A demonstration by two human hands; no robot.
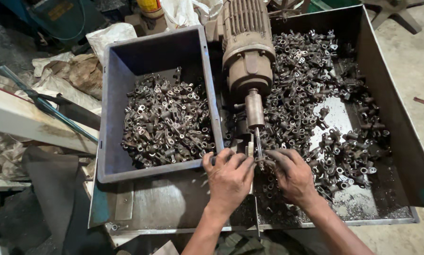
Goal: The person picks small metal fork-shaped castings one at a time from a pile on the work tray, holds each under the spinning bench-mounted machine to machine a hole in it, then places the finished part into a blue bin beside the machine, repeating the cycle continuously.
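Hands, left (229, 177) and right (292, 174), pinch a small metal fitting (260, 160) in a narrow grip under the spindle bit (258, 144).

Bin (109, 118) w/ metal parts (167, 120) sits left of motor (247, 45), loose parts (311, 94) in tray (396, 123) to right

The left hand (228, 177) and right hand (293, 174) cover the tip of the thin bit (258, 144) and whatever small part lies between their fingers (its shape cannot be told). The motor (247, 45) is cut off by the top edge, hiding its rear. The metal tray (400, 141) runs past the right edge.
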